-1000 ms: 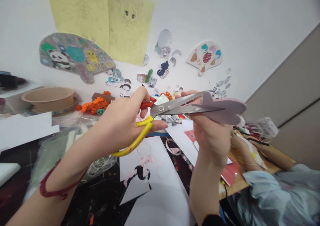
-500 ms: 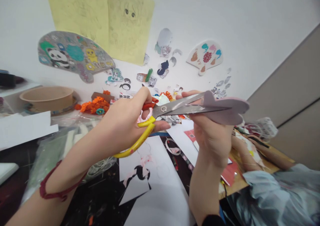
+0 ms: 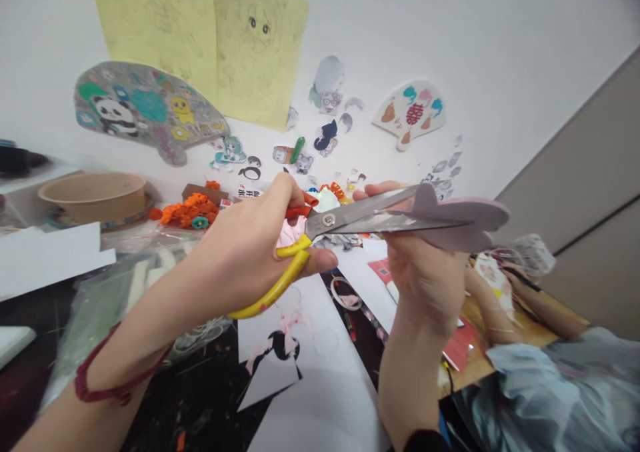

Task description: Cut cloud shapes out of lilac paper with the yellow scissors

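My left hand is closed around scissors with yellow and red handles. Their blades point right and are slightly apart. A mauve-grey flat cutout with rounded lobes lies at the blades, the lower blade crossing its face. My right hand grips this cutout from below and behind, with some fingers hidden behind the blades. Whether the blades are cutting into the cutout at this instant I cannot tell. Beneath both hands lie white paper sheets with black and pink scraps.
A round wooden box and orange flowers stand at the back left. Clear plastic bags lie before them. A co-worker's arms and pale sleeve are at the right. Fans and drawings hang on the wall.
The scissors and the mauve-grey cutout have shifted slightly right. My left thumb has moved a little lower by the handle, and the co-worker's hands have moved slightly.
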Demonstrator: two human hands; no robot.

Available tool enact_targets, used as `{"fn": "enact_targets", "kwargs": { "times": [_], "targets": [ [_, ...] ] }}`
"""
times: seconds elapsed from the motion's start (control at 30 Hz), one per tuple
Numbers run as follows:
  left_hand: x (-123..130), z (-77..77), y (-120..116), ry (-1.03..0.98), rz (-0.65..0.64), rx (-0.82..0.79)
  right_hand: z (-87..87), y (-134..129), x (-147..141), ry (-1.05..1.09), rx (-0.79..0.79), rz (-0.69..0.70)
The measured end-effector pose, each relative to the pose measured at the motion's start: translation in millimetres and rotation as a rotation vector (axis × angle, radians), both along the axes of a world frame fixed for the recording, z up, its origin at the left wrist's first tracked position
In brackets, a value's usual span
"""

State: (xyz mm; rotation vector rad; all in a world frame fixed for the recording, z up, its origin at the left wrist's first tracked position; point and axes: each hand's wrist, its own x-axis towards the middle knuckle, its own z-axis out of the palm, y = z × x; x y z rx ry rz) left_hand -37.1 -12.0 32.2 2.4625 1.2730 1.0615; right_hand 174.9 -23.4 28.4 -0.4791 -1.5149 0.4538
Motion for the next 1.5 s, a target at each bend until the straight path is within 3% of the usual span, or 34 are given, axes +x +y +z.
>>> {"fn": "enact_targets", "kwargs": {
  "times": [0.43,0.7,1.0,1.5],
  "targets": [
    [0.8,3.7,-2.6,-0.011,-0.020,-0.052,-2.3,2.3,1.6,-0.019,0.060,0.024],
    [1.2,3.2,0.1,-0.014,-0.028,-0.014,-2.7,3.5,0.7,-0.014,0.056,-0.050],
    [1.5,1.0,2.0,0.016,-0.021,0.010,-0.9,4.0,4.7,-0.012,0.036,0.001],
    [2.4,-3.5,2.6,-0.036,-0.045,0.040,-0.4,2.5,1.9,0.023,0.054,-0.039]
  ]
}}
